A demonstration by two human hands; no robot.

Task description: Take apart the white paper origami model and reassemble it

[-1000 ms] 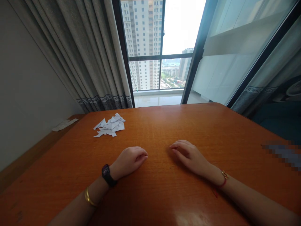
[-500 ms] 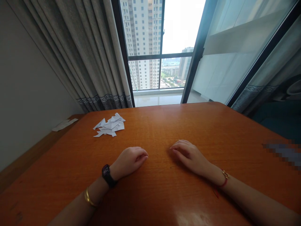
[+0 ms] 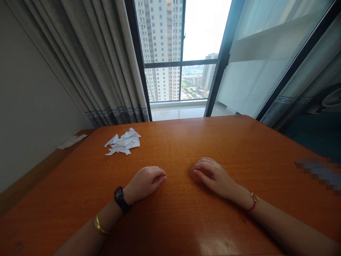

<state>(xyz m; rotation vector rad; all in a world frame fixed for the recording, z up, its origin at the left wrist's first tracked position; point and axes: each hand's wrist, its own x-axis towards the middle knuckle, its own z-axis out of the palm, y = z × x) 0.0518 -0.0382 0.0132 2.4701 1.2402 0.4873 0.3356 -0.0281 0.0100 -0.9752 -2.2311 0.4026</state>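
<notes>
My left hand (image 3: 146,182) rests on the orange-brown wooden table (image 3: 170,220), its fingers curled together and the thumb close against their tips. Nothing shows in it. A black watch (image 3: 122,200) and a gold bangle (image 3: 98,224) are on that wrist. Across a short gap lies my right hand (image 3: 214,177), loosely bent, with thumb and fingers slightly apart and no object in it. Its wrist carries a red cord bracelet with a gold piece (image 3: 253,200). Beyond my left hand, a loose pile of folded white paper pieces (image 3: 125,141) touches neither hand.
More white paper (image 3: 71,142) lies on a ledge by the left wall. A blurred-out patch (image 3: 321,172) covers something at the table's right side. Past the far edge are a grey curtain (image 3: 106,71) and a dark-framed window (image 3: 181,64). Dark teal furniture (image 3: 311,133) stands at the right.
The view has shifted very slightly, so everything sits a few pixels further left. Both hands keep the same place and pose on the table.
</notes>
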